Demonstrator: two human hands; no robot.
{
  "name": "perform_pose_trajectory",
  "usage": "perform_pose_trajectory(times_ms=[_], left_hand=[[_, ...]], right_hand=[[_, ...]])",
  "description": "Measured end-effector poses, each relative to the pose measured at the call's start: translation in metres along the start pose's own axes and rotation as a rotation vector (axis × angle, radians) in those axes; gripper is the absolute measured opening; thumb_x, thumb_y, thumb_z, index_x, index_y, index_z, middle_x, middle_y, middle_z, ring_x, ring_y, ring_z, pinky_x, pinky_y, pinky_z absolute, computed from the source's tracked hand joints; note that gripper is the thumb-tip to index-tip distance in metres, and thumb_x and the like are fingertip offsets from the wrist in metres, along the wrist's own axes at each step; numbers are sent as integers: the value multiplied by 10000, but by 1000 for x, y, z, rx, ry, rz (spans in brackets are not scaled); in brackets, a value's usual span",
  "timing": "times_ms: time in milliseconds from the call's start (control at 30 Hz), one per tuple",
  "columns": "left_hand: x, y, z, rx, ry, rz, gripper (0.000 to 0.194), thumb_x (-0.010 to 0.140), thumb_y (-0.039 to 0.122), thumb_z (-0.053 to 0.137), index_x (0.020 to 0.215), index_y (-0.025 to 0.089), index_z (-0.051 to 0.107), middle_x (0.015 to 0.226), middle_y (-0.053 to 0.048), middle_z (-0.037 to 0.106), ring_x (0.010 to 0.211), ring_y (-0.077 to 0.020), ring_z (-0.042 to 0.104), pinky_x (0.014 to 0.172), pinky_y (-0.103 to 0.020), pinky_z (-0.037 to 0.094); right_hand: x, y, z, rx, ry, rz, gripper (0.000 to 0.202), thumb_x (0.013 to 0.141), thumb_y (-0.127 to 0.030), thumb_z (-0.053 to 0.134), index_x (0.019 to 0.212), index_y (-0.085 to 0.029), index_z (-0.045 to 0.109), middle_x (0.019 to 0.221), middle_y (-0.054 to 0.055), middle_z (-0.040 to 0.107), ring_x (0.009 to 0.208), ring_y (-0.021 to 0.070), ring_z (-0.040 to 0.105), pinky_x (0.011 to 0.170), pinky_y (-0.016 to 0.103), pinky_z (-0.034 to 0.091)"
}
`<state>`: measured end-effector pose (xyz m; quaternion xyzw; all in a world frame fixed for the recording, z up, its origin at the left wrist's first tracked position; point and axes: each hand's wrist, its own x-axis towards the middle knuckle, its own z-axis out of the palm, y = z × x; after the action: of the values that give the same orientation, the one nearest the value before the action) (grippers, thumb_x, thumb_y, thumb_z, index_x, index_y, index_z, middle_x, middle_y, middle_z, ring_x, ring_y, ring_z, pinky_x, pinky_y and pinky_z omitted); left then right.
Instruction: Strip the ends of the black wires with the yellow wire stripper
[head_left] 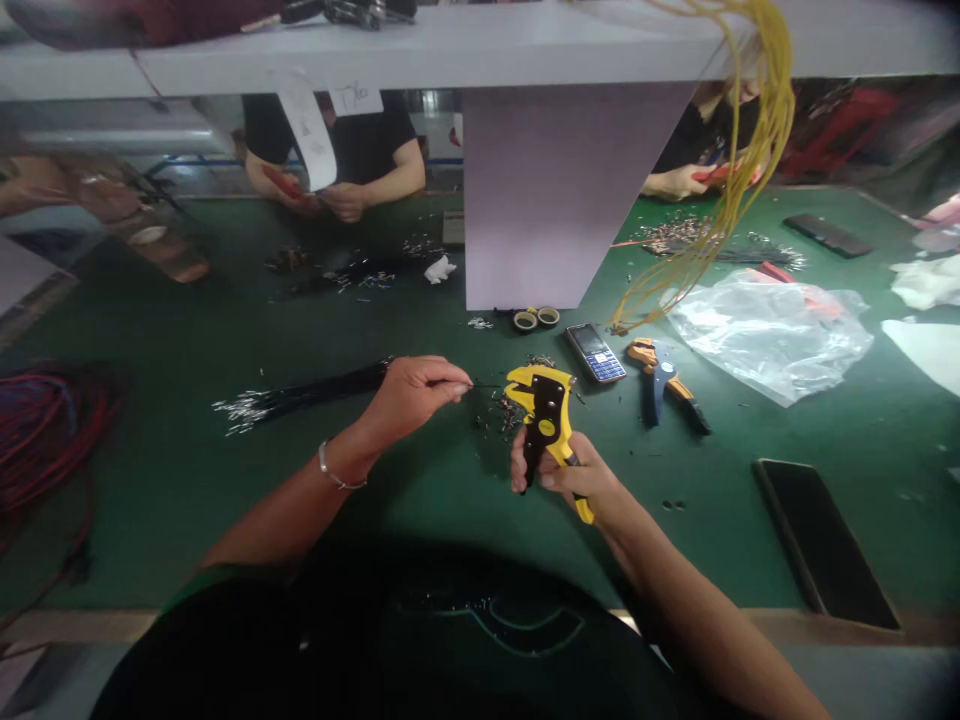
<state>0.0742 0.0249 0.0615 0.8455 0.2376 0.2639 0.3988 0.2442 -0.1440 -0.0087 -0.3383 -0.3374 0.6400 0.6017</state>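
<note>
My left hand (417,398) pinches a thin dark wire (487,386) whose free end points right, toward the jaws of a yellow and black wire stripper (547,415). The stripper is held upright in my right hand (577,472), its fingers wrapped round the handles. A small gap shows between the wire end and the jaws. Beside and behind my left hand lies a bundle of black wires (315,390) with bright ends at the left. Small dark scraps (504,412) are scattered on the green table (442,500) by the stripper's head.
A keypad phone (595,352), blue-orange pliers (663,385) and a plastic bag (772,330) lie right. A smartphone (825,540) is near the front edge. Yellow wires (757,130) hang from the shelf (420,50). Red wires (45,430) lie left. Two people's hands work opposite.
</note>
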Motion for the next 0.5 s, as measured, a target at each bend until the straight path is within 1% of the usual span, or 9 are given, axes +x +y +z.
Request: perform_pose_trajectory(times_ms=[167,367,500], left_hand=[[-1,5,0,-95,-32,-42,111,762,168,621,742,173,731,634,-9,661,611,-110,599,598,-228,472],[-2,5,1,-183,-54,-96,94,745,164,637,725,170,729,624,-8,650,586,-96,581,586,-231,461],[-1,4,1,-225,-78,-134,81,736,172,649,727,163,728,621,-8,643,584,-96,575,582,-234,457]], right_hand=[[-3,2,1,26,-93,5,400,602,-163,693,987,-127,593,782,54,636,672,198,614,648,372,499],[-3,1,6,29,-144,2,398,619,-218,728,985,-134,595,754,41,631,650,187,603,630,364,495],[-4,0,7,27,-139,-8,406,612,-229,739,980,-124,605,753,48,639,638,187,600,619,368,502]])
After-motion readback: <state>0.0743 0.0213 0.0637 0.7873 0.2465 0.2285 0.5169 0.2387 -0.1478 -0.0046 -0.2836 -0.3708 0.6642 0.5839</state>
